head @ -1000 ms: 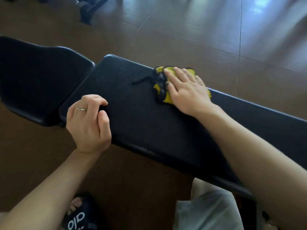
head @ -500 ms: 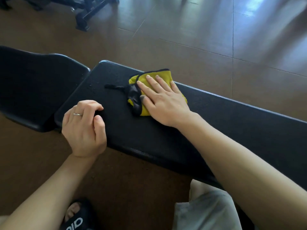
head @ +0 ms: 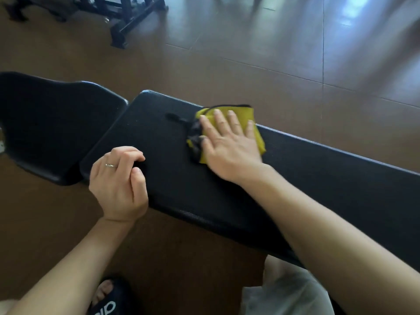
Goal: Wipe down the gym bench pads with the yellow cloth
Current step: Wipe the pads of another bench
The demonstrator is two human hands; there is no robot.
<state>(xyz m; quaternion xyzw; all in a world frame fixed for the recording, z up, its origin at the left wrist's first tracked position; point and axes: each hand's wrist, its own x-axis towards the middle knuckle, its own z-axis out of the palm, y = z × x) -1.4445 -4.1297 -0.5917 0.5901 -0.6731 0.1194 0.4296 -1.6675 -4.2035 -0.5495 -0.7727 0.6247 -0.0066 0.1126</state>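
The long black bench pad (head: 318,178) runs from the middle to the right edge of the head view. A shorter black pad (head: 56,123) sits to its left across a narrow gap. The folded yellow cloth (head: 241,114), with a dark trim and a black strap trailing left, lies on the long pad near its far edge. My right hand (head: 227,151) presses flat on the cloth, fingers spread. My left hand (head: 118,183), wearing a ring, rests with curled fingers on the long pad's near left corner, holding nothing.
Brown tiled floor surrounds the bench. A black equipment frame (head: 127,26) stands on the floor at the far left. My foot in a black sandal (head: 106,301) and my knee in grey shorts (head: 284,292) are below the bench's near edge.
My right hand slid the cloth left along the long pad toward its end, then back right a little. My left hand stayed on the pad's corner.
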